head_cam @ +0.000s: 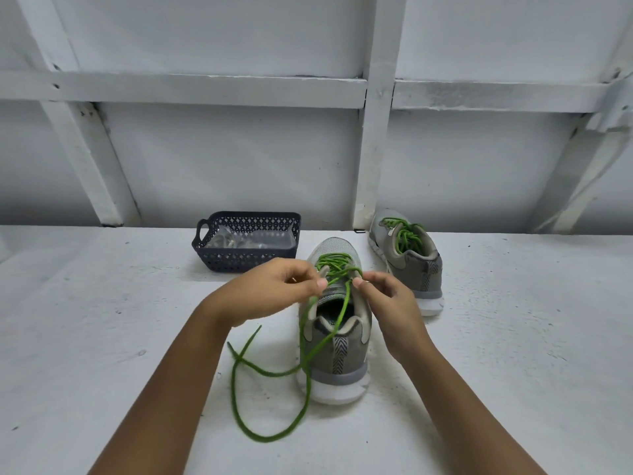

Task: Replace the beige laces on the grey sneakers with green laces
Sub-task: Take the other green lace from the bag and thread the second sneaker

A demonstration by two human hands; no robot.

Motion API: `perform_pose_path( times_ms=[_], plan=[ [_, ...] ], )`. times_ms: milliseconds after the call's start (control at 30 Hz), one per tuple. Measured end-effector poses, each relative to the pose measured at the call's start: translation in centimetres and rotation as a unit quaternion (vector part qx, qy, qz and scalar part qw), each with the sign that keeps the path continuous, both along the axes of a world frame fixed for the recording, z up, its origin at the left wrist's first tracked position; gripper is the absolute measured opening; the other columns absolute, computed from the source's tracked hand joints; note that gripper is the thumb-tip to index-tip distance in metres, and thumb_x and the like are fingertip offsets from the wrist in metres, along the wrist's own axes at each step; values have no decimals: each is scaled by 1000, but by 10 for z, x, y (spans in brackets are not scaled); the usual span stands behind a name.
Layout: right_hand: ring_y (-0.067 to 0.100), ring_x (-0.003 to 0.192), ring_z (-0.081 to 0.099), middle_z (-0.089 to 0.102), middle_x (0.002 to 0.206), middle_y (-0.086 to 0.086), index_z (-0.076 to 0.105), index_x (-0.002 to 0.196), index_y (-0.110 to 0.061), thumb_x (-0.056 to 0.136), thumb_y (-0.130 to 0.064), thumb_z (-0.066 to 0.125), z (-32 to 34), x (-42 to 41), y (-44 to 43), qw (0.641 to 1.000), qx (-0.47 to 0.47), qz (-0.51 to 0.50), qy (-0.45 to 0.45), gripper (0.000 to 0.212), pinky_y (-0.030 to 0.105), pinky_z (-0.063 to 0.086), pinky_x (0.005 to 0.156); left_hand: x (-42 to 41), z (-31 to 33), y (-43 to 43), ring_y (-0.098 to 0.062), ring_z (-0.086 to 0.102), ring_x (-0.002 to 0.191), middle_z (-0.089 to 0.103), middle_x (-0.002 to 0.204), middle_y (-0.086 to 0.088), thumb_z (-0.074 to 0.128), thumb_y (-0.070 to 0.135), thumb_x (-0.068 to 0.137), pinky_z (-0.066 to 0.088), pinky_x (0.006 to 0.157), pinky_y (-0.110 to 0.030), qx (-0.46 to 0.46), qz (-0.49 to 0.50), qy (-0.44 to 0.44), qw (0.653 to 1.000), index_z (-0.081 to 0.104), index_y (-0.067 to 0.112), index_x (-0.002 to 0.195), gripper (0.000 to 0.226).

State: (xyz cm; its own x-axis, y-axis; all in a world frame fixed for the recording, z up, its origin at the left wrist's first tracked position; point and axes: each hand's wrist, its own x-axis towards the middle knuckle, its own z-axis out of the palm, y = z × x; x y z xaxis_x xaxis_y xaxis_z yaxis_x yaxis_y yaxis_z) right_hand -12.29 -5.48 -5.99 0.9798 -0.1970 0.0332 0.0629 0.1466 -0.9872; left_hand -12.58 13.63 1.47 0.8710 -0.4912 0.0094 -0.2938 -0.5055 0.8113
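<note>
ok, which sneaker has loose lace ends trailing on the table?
The near sneaker: its lace trails onto the table. The far sneaker has its own bunched on top.

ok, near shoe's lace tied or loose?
Loose: lace ends trail off the near shoe onto the table; left hand and right hand pinch it.

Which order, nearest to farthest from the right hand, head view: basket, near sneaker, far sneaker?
From the right hand:
1. near sneaker, directly under it, where it pinches the green lace.
2. far sneaker, just behind, right.
3. basket, back left.
</note>
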Motion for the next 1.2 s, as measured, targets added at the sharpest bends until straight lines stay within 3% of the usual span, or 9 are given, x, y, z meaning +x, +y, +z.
perform_pose_path(
  times_ms=[133, 300, 467, 667, 767, 833, 967, 1067, 1200],
  plan=[
    [15, 84, 60, 62, 91, 12, 63, 103, -3, 85, -12, 67, 0, 0, 0, 1000, -4, 1, 1, 21, 24, 50, 79, 0, -12, -13, -10, 46, 62, 55, 81, 1, 68, 36, 84, 36, 56, -25, 153, 91, -31, 984, 42, 17, 98, 35],
    [14, 83, 58, 60, 90, 11, 64, 102, -5, 85, -11, 68, -1, 1, 0, 1000, -10, 6, 1, 19, 23, 49, 78, 1, -19, -11, -14, 51, 62, 59, 74, 1, 58, 25, 91, 42, 61, -30, 134, 74, -17, 988, 39, 19, 99, 22],
    [14, 84, 57, 60, 89, 11, 64, 101, -7, 85, -12, 67, 1, 0, 0, 1000, -13, 5, 1, 17, 25, 47, 79, 0, -4, -3, -12, 50, 46, 53, 50, 5, 47, 1, 94, 47, 54, -29, -120, 103, 68, 985, 48, 13, 88, 14],
    [15, 79, 57, 58, 81, 8, 61, 102, -14, 86, -15, 67, 12, -1, -1, 997, -69, 39, 9, 16, 26, 47, 77, -3, 38, 5, -10, 57, 49, 61, 61, -1, 43, 3, 91, 53, 50, -22, -366, 58, 146, 917, 56, 7, 87, 15],
    [9, 70, 53, 58, 75, -2, 62, 90, -22, 92, -23, 59, 28, -2, 1, 990, -138, 2, -14, 3, 26, 45, 70, -1, 54, 2, -13, 68, 62, 71, 79, -7, 46, 11, 81, 57, 58, -24, -423, 28, 184, 887, 60, 5, 96, 22],
    [-4, 63, 52, 59, 66, -15, 65, 86, -24, 94, -31, 54, 48, -6, 2, 981, -184, -10, -63, 16, 19, 42, 65, 2, 63, -3, -15, 71, 75, 72, 95, -12, 46, 14, 81, 58, 63, -26, -458, 6, 219, 861, 59, 2, 107, 32],
    [-7, 54, 49, 54, 56, -14, 70, 103, -20, 84, -50, 53, 89, -22, 11, 940, -251, 221, -68, 39, 13, 36, 60, 11, 73, -18, -21, 70, 92, 65, 115, -18, 36, 14, 94, 59, 74, -33, -514, 3, 248, 821, 51, -5, 119, 35],
    [5, 59, 48, 59, 63, 5, 71, 100, -21, 90, -39, 59, 90, -21, 25, 888, -362, 273, -77, 24, 23, 39, 62, 18, 74, -25, -23, 68, 96, 62, 119, -19, 36, 14, 95, 57, 76, -37, -533, 25, 248, 808, 48, -6, 122, 35],
    [6, 45, 47, 56, 55, -5, 64, 79, -13, 98, -23, 49, 90, -18, 33, 933, -265, 244, -30, 27, 18, 38, 43, 24, 56, -23, -22, 68, 86, 64, 110, -15, 39, 18, 96, 58, 69, -35, -524, 77, 227, 817, 50, 7, 110, 21]
  ],
)
